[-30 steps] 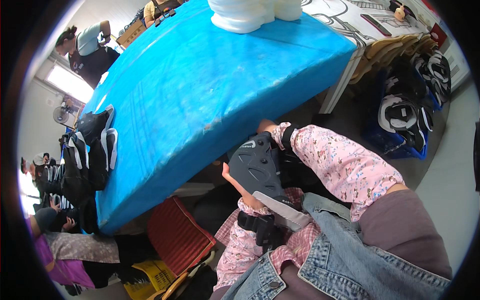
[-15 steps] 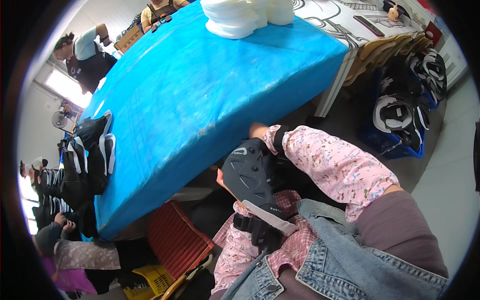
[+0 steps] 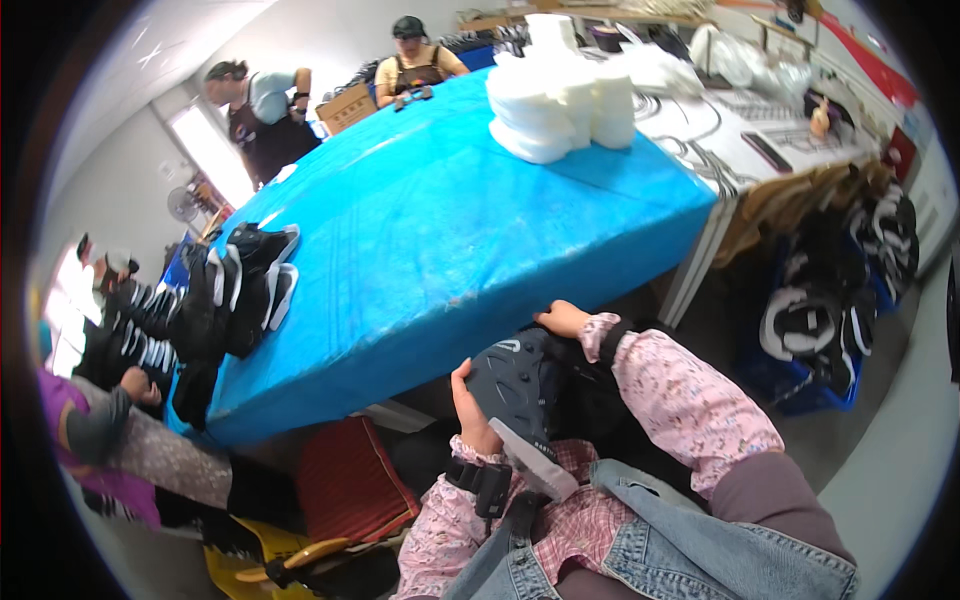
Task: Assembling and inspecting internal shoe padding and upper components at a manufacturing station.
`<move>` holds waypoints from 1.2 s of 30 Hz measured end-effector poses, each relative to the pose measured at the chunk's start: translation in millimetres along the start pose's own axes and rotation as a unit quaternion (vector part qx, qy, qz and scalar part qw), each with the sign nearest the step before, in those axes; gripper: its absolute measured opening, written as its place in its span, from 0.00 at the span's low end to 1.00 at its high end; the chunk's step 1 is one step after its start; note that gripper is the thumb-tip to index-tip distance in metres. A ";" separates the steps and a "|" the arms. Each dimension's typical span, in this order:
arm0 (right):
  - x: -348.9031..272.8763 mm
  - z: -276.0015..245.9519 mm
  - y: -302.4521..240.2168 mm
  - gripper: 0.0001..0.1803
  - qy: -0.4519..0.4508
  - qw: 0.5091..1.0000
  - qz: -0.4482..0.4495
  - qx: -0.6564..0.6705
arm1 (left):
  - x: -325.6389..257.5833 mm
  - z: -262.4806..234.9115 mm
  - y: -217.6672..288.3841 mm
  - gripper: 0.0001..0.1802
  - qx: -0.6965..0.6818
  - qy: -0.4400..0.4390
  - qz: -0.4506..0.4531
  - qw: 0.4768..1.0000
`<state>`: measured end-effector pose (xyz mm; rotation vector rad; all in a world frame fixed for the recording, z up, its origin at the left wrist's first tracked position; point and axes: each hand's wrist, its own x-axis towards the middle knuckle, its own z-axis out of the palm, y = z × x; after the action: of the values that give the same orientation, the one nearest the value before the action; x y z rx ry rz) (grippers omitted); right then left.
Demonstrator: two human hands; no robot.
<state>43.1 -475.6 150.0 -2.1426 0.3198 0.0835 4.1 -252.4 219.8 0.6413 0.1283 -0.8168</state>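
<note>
A dark grey moulded guard (image 3: pixel 515 375), like a knee or shin guard, with a thick white rim at its near end, lies over my lap. My left hand (image 3: pixel 474 412) grips its left side, thumb raised along the edge and the other fingers hidden behind it. Just past the guard's far end, in front of the blue-covered table's side, is my right hand (image 3: pixel 563 318). Its fingers are curled together, and what they pinch, if anything, does not show.
The blue-covered table (image 3: pixel 400 240) holds stacked white pads (image 3: pixel 560 100) and a pile of black-and-white guards (image 3: pixel 255 280). Blue crates (image 3: pixel 820 395) of guards stand at right, a red chair (image 3: pixel 355 475) at left. Several people (image 3: pixel 265 115) are around the table.
The view has tilted up, showing more of the room. My right hand has come out from behind the guard's far end, and more of my left hand shows beside the guard.
</note>
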 end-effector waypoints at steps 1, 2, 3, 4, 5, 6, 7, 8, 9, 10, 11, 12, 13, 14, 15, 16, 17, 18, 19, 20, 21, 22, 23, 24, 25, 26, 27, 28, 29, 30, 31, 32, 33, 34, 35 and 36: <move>-23.7 -37.3 4.9 0.28 -0.024 0.998 0.050 0.018 | -1.4 17.5 -15.1 0.28 0.004 -0.034 -0.019 0.999; -44.7 -65.8 16.1 0.28 -0.024 0.990 0.111 0.089 | -1.9 34.5 -28.3 0.27 0.010 -0.064 -0.039 0.997; -64.4 -81.7 1.6 0.29 -0.060 0.984 0.115 0.123 | -10.9 42.6 -29.6 0.27 0.023 -0.074 -0.039 0.996; -81.9 -93.0 -18.3 0.30 -0.101 0.976 0.116 0.157 | -19.0 43.4 -27.0 0.27 0.015 -0.077 -0.029 0.997; -93.2 -103.0 -12.4 0.31 -0.077 0.977 0.106 0.168 | -20.6 48.7 -31.3 0.27 0.014 -0.084 -0.046 0.995; -103.2 -107.4 -7.1 0.32 -0.059 0.977 0.095 0.182 | -21.9 49.6 -33.3 0.27 0.014 -0.086 -0.060 0.994; -109.3 -113.1 -2.8 0.37 -0.071 0.976 0.092 0.184 | -18.6 44.5 -34.6 0.27 0.013 -0.086 -0.062 0.994; -112.9 -117.2 3.4 0.36 -0.064 0.970 0.090 0.215 | -17.2 49.5 -34.4 0.27 0.012 -0.091 -0.063 0.994; -115.9 -121.8 -7.9 0.34 -0.072 0.965 0.062 0.242 | -18.2 52.2 -30.1 0.27 0.025 -0.096 -0.051 0.994; -119.0 -128.8 -19.2 0.32 -0.082 0.959 0.035 0.271 | -20.0 55.9 -24.6 0.27 0.040 -0.100 -0.039 0.993; -125.1 -139.7 -33.1 0.30 -0.081 0.947 0.030 0.310 | -25.0 69.1 -19.8 0.27 0.058 -0.089 -0.046 0.993; -127.6 -149.8 -38.7 0.29 -0.076 0.941 0.025 0.330 | -30.4 82.1 -16.6 0.28 0.075 -0.079 -0.044 0.993; -129.1 -157.7 -42.7 0.29 -0.092 0.920 -0.006 0.381 | -35.0 87.1 -14.4 0.28 0.078 -0.089 -0.043 0.992; -132.6 -164.2 -49.6 0.29 -0.105 0.896 -0.038 0.430 | -39.2 91.5 -9.8 0.28 0.081 -0.100 -0.043 0.991; -141.7 -168.8 -55.2 0.29 -0.104 0.896 -0.036 0.431 | -48.9 98.1 -5.4 0.28 0.098 -0.103 -0.041 0.989; -154.7 -173.4 -69.6 0.31 -0.137 0.878 -0.067 0.454 | -61.4 100.7 2.6 0.29 0.105 -0.157 -0.043 0.981; -162.6 -174.9 -87.9 0.33 -0.181 0.854 -0.100 0.478 | -74.7 92.2 12.4 0.28 0.124 -0.193 -0.034 0.973; -169.6 -178.9 -107.2 0.33 -0.191 0.852 -0.102 0.477 | -86.4 85.0 22.6 0.28 0.144 -0.229 -0.025 0.963; -182.4 -185.4 -127.8 0.36 -0.160 0.888 -0.185 0.389 | -99.8 87.8 31.3 0.29 0.194 -0.233 0.000 0.953; -195.7 -193.2 -144.3 0.38 -0.120 0.912 -0.261 0.294 | -106.0 89.9 38.1 0.32 0.243 -0.239 0.019 0.940; -200.8 -198.6 -166.0 0.41 -0.117 0.899 -0.318 0.279 | -102.4 92.4 58.4 0.33 0.387 -0.332 0.103 0.854; -203.1 -207.1 -188.5 0.44 -0.110 0.883 -0.374 0.261 | -102.8 95.3 64.3 0.31 0.393 -0.328 0.100 0.853; -204.4 -212.9 -212.0 0.44 -0.039 0.905 -0.409 0.108 | -90.1 86.3 72.1 0.29 0.511 -0.300 0.184 0.784; -200.8 -217.3 -232.3 0.44 0.034 0.900 -0.433 -0.048 | -69.1 75.6 78.5 0.26 0.615 -0.262 0.262 0.696; -190.8 -217.7 -250.5 0.43 0.035 0.868 -0.485 -0.096 | -54.3 82.4 78.9 0.25 0.527 -0.183 0.243 0.793; -166.5 -213.6 -257.4 0.44 0.135 0.784 -0.574 -0.195 | -37.6 91.5 70.6 0.24 0.424 -0.104 0.217 0.873; -142.0 -206.7 -261.4 0.42 0.142 0.771 -0.560 -0.269 | -8.1 75.6 58.3 0.22 0.445 -0.085 0.363 0.814; -121.1 -205.7 -260.3 0.41 0.156 0.752 -0.539 -0.346 | 4.7 48.4 44.0 0.21 0.515 -0.018 0.319 0.796; -102.6 -206.2 -251.1 0.41 0.130 0.729 -0.505 -0.443 | 3.8 53.3 37.7 0.20 0.514 -0.101 0.253 0.813; -85.5 -204.2 -240.0 0.40 0.103 0.701 -0.463 -0.533 | -2.0 63.8 37.2 0.19 0.510 -0.182 0.181 0.821; -71.1 -200.4 -227.1 0.40 0.077 0.681 -0.474 -0.553 | -10.7 75.1 44.8 0.17 0.571 -0.183 0.233 0.766; -60.8 -200.2 -217.6 0.42 0.042 0.686 -0.470 -0.554 | -17.3 92.2 58.1 0.18 0.621 -0.169 0.336 0.688; -54.9 -200.5 -214.3 0.43 0.041 0.701 -0.476 -0.529 | -21.7 107.6 74.4 0.19 0.653 -0.148 0.405 0.623; -50.3 -199.1 -214.1 0.43 0.041 0.716 -0.484 -0.501 | -25.5 121.8 92.1 0.20 0.682 -0.123 0.468 0.549; -53.5 -201.3 -223.1 0.43 0.007 0.775 -0.467 -0.425 | -21.0 131.9 107.5 0.21 0.689 -0.111 0.505 0.508; -59.4 -207.1 -234.7 0.43 -0.027 0.826 -0.446 -0.344 | -16.1 144.1 120.5 0.22 0.695 -0.099 0.540 0.464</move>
<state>33.8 -511.1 466.5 -2.7708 -0.9031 -0.3308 59.8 -264.2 399.5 1.8631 -1.2465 0.5408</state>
